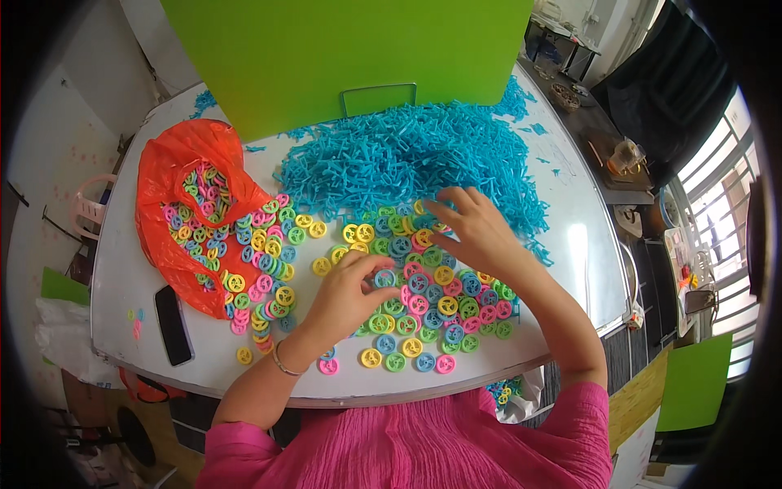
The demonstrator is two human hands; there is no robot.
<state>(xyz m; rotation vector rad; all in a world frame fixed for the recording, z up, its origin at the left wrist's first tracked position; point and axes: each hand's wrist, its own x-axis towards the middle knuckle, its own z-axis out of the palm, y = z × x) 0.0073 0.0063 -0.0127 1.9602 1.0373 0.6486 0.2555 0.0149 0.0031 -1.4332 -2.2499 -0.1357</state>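
Small plastic wheels (417, 304) in pink, yellow, green and blue lie heaped across the middle of the white table. My left hand (349, 291) is over the near left part of this heap, its thumb and forefinger curled around a blue wheel (384, 279). To the right and farther back, my right hand (479, 232) hovers at the far side of the wheels, where they meet a mound of short blue plastic sticks (415, 155). Its thumb and forefinger are bent but apart, and I see nothing between them.
A red plastic bag (167, 244) lies open on the left, spilling more wheels. A black phone (173, 324) rests near the front left. Behind the blue mound stands a large green board (342, 57) with a metal handle. The table's curved front edge (342, 401) is close to me.
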